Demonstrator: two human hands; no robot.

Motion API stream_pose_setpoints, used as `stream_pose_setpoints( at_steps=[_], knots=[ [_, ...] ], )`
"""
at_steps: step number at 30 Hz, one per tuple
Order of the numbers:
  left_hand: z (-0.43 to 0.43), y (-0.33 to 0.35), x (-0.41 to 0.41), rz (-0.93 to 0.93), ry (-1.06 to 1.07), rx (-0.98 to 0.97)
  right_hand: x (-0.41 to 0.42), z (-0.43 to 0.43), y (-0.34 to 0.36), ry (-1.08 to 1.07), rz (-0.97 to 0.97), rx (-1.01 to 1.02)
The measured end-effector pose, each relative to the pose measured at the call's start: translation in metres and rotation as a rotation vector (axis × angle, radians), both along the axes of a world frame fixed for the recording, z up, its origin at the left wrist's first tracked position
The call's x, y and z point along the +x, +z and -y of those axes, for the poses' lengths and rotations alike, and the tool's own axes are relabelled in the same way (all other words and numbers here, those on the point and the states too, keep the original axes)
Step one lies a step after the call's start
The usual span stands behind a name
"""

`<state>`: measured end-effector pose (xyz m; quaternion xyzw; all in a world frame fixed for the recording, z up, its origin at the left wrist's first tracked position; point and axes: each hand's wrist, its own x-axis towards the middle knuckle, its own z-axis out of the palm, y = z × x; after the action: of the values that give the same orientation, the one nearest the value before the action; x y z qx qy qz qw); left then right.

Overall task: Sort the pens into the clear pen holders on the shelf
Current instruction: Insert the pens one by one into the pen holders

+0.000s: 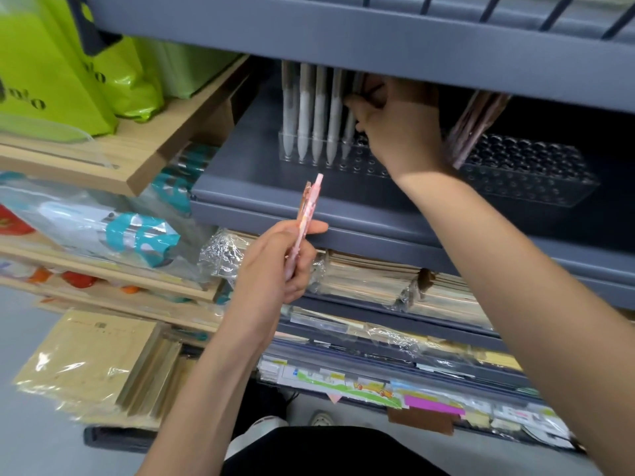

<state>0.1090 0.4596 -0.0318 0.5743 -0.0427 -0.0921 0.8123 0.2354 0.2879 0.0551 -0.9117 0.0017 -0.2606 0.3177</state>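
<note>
My left hand point(280, 266) grips pink patterned pens point(309, 211), held upright in front of the grey shelf's edge. My right hand point(398, 128) reaches into the shelf and pinches a pale pen point(349, 132) standing in the left clear pen holder point(357, 164). Several white pens point(305, 115) stand in a row at that holder's left end. A second clear holder point(536, 173) lies to the right, with a bundle of pinkish pens point(476, 128) leaning in its left end; most of its holes hold nothing.
The grey shelf board above point(343, 39) hangs low over the holders. Wrapped notebooks point(395, 280) fill the shelves below. Green bags point(68, 80) and wooden shelves point(137, 159) with packaged goods stand to the left.
</note>
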Motion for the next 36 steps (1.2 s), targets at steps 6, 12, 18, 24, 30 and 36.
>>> stream_pose_setpoints(
  at_steps=[6,12,18,24,30,36],
  knots=[
    [-0.01,-0.002,-0.014,0.082,0.005,0.086,-0.013,-0.002,0.002,-0.054,0.014,0.025],
    [-0.023,0.008,-0.017,0.15,0.032,0.149,-0.077,-0.006,0.017,0.107,0.011,0.427],
    [-0.014,0.011,-0.018,0.233,0.042,0.13,-0.143,-0.011,0.008,0.195,-0.199,0.323],
    [0.006,0.013,-0.025,0.249,0.005,0.137,-0.169,-0.005,0.004,0.234,-0.125,0.5],
    [0.034,0.023,-0.03,0.296,-0.037,0.18,-0.178,0.021,-0.004,0.174,-0.104,0.485],
    [0.072,0.026,-0.019,0.603,0.097,0.569,-0.179,0.08,0.005,0.113,0.118,0.625]
  ],
)
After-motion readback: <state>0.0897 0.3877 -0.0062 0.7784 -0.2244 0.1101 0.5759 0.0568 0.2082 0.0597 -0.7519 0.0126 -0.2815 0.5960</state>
